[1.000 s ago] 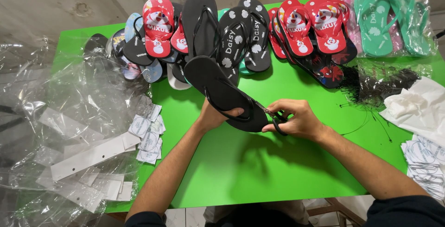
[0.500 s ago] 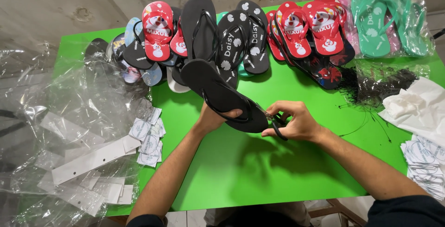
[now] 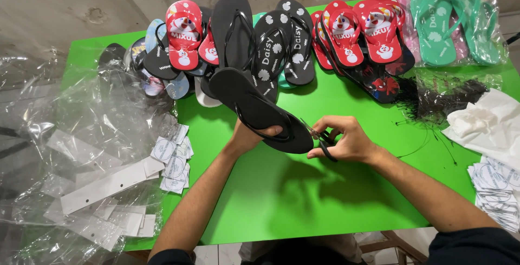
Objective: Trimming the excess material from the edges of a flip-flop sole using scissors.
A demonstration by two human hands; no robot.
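At frame centre my left hand (image 3: 246, 135) grips a plain black flip-flop (image 3: 260, 110) by its heel end, held tilted above the green table (image 3: 281, 200). My right hand (image 3: 344, 140) clasps small scissors (image 3: 319, 138) at the sandal's edge: seemingly a trimming step, calling for a steady snip. At upper right, a clear bag (image 3: 490, 5) holds teal flip-flops (image 3: 452, 21).

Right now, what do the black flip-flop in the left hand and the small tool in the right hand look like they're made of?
Plain black flip-flop: looks like matte foam or rubber, dull with no glare. Small scissors: apparently metal blades, which glint slightly, with dark handles, probably plastic; too small to be sure.
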